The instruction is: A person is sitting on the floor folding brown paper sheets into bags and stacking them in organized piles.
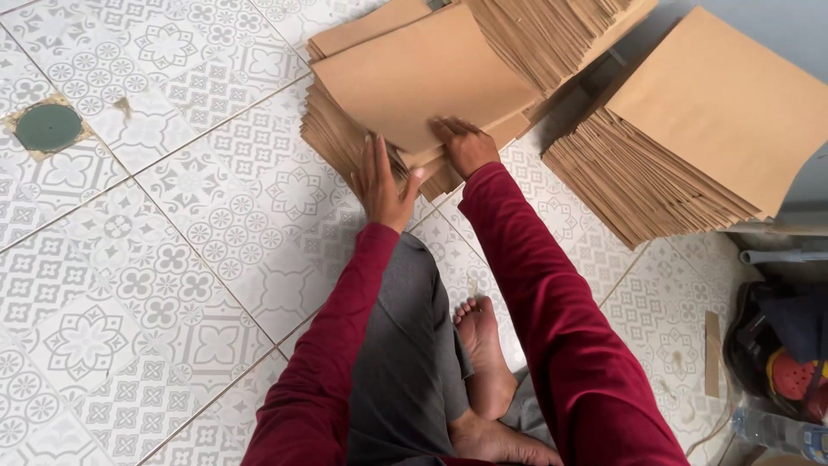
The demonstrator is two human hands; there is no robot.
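I sit on a patterned tile floor with a stack of brown paper sheets (pixel 414 82) in front of me. My left hand (pixel 380 184) rests flat against the near left edge of the stack, fingers together and pointing up. My right hand (pixel 466 145) presses on the near edge of the top sheets, fingers curled over the paper. Both arms wear dark red sleeves. My bare foot (pixel 483 345) lies between my arms on the floor.
A second tall pile of brown sheets (pixel 690 147) stands at the right, another fanned pile (pixel 552 30) lies behind. A round green drain cover (pixel 47 127) sits in the floor at left. A dark bag with red parts (pixel 780 354) and a plastic bottle (pixel 776 431) lie at the right.
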